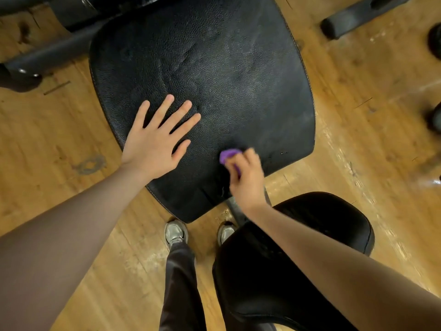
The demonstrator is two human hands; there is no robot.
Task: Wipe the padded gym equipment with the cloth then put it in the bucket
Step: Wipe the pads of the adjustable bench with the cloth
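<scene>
A large black padded bench cushion (214, 75) with textured leather fills the upper middle of the head view. My left hand (157, 139) lies flat on its near left part, fingers spread and straight. My right hand (245, 177) grips a small purple cloth (228, 156) bunched in its fingers and holds it against the cushion's near edge. Only a bit of the cloth shows past the fingers. No bucket is in view.
A second, smaller black pad (298, 247) sits under my right forearm at the lower right. Black metal frame bars (47, 58) and a bar end (353, 17) lie on the wooden floor (358, 115). My shoes (176, 232) stand just below the cushion.
</scene>
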